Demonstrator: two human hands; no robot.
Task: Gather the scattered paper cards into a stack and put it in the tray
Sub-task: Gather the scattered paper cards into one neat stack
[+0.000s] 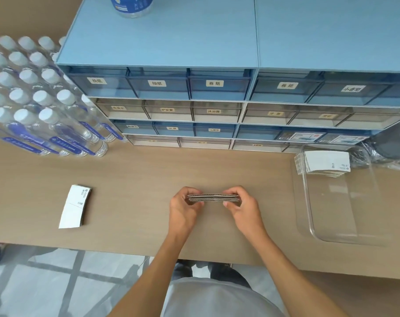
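Note:
Between both hands I hold a thin stack of paper cards [213,198] on edge, just above the middle of the wooden table. My left hand [185,208] grips its left end and my right hand [242,205] grips its right end. A second small pile of white cards [74,208] lies flat on the table to the left. The clear plastic tray [345,239] sits at the right, with a stack of white cards [327,161] lying in its far end.
Blue and clear drawer cabinets [194,88] line the back of the table. A shrink-wrapped pack of water bottles [39,99] lies at the back left. Dark plastic-wrapped items [386,147] sit behind the tray. The table's front edge [103,250] runs close to my body.

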